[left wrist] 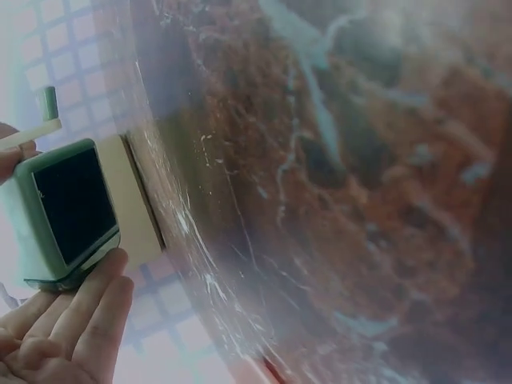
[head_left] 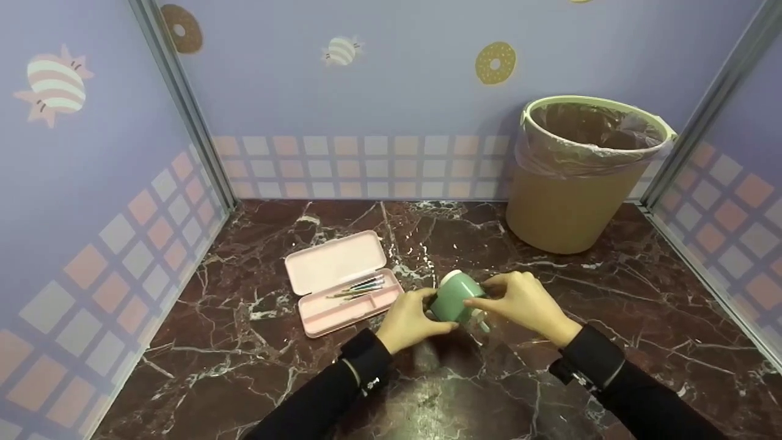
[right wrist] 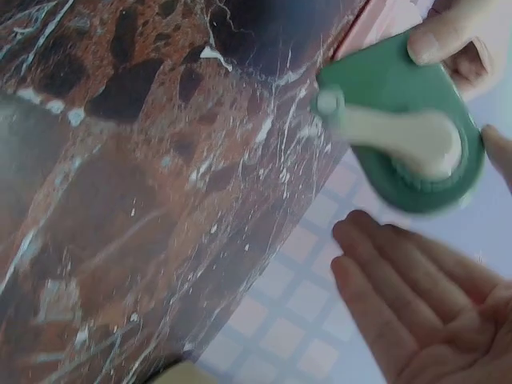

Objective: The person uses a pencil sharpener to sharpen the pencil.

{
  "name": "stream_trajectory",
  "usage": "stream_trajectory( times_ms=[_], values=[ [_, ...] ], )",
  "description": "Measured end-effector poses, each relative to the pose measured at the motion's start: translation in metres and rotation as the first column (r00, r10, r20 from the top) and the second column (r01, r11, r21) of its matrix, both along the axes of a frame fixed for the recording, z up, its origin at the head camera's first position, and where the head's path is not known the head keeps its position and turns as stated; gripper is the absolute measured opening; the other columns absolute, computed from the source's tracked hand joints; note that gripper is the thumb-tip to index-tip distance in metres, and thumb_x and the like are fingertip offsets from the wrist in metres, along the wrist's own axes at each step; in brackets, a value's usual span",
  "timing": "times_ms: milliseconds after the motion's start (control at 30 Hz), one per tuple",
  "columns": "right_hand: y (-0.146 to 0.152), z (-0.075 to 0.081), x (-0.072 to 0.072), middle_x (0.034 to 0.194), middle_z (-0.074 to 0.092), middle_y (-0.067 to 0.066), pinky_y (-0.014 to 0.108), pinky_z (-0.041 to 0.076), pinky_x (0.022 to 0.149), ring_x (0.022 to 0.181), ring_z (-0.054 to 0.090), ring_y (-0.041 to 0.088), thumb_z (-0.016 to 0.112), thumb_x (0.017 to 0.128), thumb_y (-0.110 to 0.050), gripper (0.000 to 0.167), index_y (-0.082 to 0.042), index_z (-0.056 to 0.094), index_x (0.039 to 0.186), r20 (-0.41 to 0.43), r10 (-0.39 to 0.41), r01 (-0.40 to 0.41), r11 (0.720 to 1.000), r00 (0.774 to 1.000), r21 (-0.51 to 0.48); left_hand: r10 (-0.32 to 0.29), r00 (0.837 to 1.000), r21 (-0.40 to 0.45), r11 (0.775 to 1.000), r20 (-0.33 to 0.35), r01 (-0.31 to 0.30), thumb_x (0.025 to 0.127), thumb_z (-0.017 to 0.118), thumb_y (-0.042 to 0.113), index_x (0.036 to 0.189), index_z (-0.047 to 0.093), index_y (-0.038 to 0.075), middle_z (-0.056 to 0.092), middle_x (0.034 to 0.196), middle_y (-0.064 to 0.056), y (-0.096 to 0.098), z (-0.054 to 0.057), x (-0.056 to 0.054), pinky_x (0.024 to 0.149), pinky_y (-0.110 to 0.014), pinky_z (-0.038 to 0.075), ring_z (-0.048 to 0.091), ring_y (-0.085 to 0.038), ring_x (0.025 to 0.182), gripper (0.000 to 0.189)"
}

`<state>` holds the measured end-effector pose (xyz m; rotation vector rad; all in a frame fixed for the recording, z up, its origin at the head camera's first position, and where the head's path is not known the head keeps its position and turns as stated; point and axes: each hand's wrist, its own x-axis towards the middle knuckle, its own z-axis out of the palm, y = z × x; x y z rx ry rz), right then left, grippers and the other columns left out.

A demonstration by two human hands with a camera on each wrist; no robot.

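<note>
A green pencil sharpener with a white hand crank is held tilted off the marble surface. My left hand grips it from the left, thumb on the near side; its fingers lie along the body in the left wrist view. A dark square panel shows on one side there. My right hand is beside the crank side, thumb by the body. In the right wrist view its long fingers are extended, apart from the sharpener. To the left lies an open pink pencil case holding several thin pencils.
A tan bin with a clear liner stands at the back right. Patterned lilac walls enclose the dark marble tabletop at the back and both sides.
</note>
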<state>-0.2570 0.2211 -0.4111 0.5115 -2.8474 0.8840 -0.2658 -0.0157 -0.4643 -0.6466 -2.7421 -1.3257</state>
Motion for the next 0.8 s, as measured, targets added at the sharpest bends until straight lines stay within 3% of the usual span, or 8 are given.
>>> stream_trajectory(
  times_ms=[67,167,300,333,467,567,733,800],
  values=[
    [0.006,0.001,-0.002,0.099,0.081,0.014,0.037,0.062,0.072,0.071,0.076,0.018,0.079,0.086,-0.049,0.052,-0.005,0.077,0.113,-0.023,0.046,-0.046,0.999,0.999,0.004,-0.019,0.999,0.038,0.999,0.047,0.018,0.074,0.090,0.034,0.128,0.066,-0.003,0.077,0.112,-0.019,-0.004,-0.001,-0.001,0.079,-0.029,0.060,0.076,-0.029,0.094,0.069],
    [0.018,0.004,-0.005,0.110,0.079,0.016,0.036,0.062,0.074,0.067,0.073,0.012,0.081,0.087,-0.036,0.048,-0.003,0.074,0.121,-0.063,0.129,-0.127,0.991,0.990,0.039,-0.079,0.987,0.125,0.990,0.137,0.062,0.076,0.089,0.029,0.128,0.065,-0.003,0.076,0.115,-0.020,-0.009,-0.002,-0.003,0.083,-0.031,0.061,0.076,-0.029,0.098,0.066],
    [0.032,0.008,-0.007,0.117,0.077,0.018,0.023,0.051,0.055,0.043,0.048,-0.002,0.083,0.085,-0.019,0.051,-0.002,0.068,0.130,-0.057,0.242,-0.236,0.968,0.969,0.088,-0.218,0.943,0.245,0.957,0.251,0.157,0.080,0.087,0.021,0.130,0.065,-0.002,0.074,0.122,-0.020,-0.015,-0.002,-0.005,0.092,-0.031,0.061,0.075,-0.028,0.108,0.059],
    [0.034,0.009,-0.007,0.120,0.076,0.018,0.021,0.050,0.055,0.046,0.051,-0.002,0.083,0.085,-0.016,0.052,-0.002,0.066,0.133,-0.059,0.267,-0.260,0.960,0.962,0.107,-0.254,0.928,0.264,0.947,0.271,0.183,0.081,0.086,0.020,0.131,0.064,-0.002,0.073,0.123,-0.020,-0.016,-0.001,-0.005,0.094,-0.031,0.060,0.074,-0.028,0.110,0.058],
    [0.037,0.012,-0.006,0.132,0.070,0.018,0.034,0.062,0.078,0.089,0.076,0.021,0.083,0.082,-0.006,0.060,-0.003,0.062,0.138,-0.059,0.356,-0.341,0.924,0.933,0.174,-0.375,0.866,0.310,0.910,0.331,0.276,0.084,0.083,0.016,0.133,0.064,0.000,0.072,0.128,-0.020,-0.019,0.002,-0.004,0.098,-0.031,0.058,0.073,-0.027,0.113,0.055],
    [0.035,0.013,-0.003,0.138,0.067,0.016,0.047,0.057,0.098,0.123,0.067,0.035,0.083,0.078,0.000,0.067,-0.005,0.061,0.141,-0.056,0.408,-0.389,0.897,0.911,0.209,-0.435,0.822,0.314,0.890,0.368,0.331,0.086,0.081,0.015,0.135,0.063,0.001,0.071,0.130,-0.019,-0.019,0.003,-0.003,0.099,-0.031,0.058,0.073,-0.027,0.115,0.054],
    [0.028,0.016,0.003,0.145,0.064,0.010,0.051,0.052,0.106,0.133,0.061,0.034,0.083,0.071,0.000,0.076,-0.013,0.061,0.143,-0.035,0.471,-0.450,0.860,0.881,0.241,-0.501,0.755,0.307,0.863,0.423,0.401,0.089,0.077,0.015,0.138,0.060,-0.001,0.068,0.135,-0.020,-0.018,0.003,-0.001,0.101,-0.030,0.057,0.071,-0.028,0.120,0.054],
    [0.024,0.017,0.007,0.147,0.062,0.008,0.050,0.052,0.107,0.135,0.060,0.032,0.085,0.070,-0.003,0.079,-0.016,0.060,0.143,-0.025,0.492,-0.471,0.847,0.870,0.246,-0.513,0.743,0.299,0.857,0.430,0.419,0.090,0.076,0.014,0.138,0.059,-0.002,0.067,0.137,-0.020,-0.018,0.003,0.000,0.101,-0.029,0.057,0.070,-0.028,0.122,0.054]
  ],
)
